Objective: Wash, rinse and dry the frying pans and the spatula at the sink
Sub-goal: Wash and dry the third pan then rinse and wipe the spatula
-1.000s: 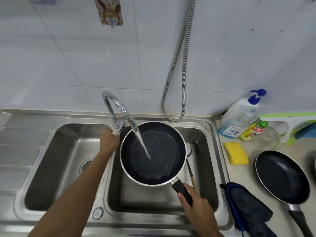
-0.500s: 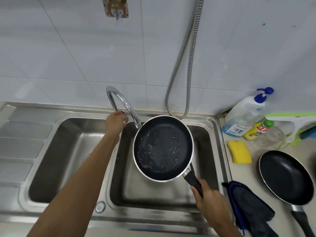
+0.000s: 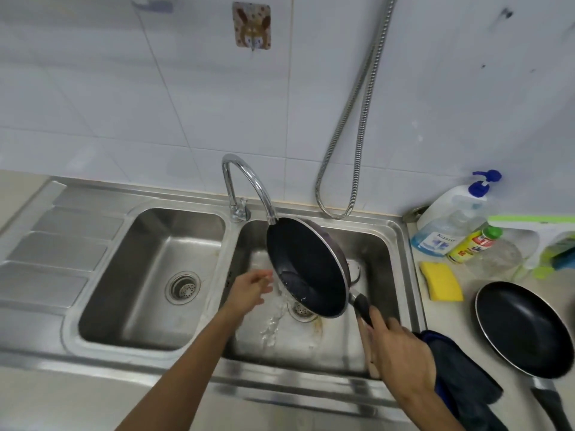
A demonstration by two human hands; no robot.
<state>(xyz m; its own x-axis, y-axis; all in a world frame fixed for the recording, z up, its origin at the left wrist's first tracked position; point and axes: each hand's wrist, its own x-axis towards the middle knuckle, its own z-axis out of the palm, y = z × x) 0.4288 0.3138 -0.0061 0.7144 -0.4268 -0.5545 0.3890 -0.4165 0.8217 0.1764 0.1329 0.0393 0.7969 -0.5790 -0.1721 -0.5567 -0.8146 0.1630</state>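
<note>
Frying pan (image 3: 308,269) tilted, handle (image 3: 362,306) gripped by curled fingers of right hand (image 3: 401,353); left hand (image 3: 249,290), fingers relaxed, beside it.

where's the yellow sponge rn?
Head view, right side: the yellow sponge lies on the counter beside the sink, between the soap bottles and the second frying pan.

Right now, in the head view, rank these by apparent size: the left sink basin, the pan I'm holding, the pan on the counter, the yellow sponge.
1. Left basin.
2. Held pan and counter pan: alike; the held one is tilted, so no ranking.
3. Yellow sponge.
</note>
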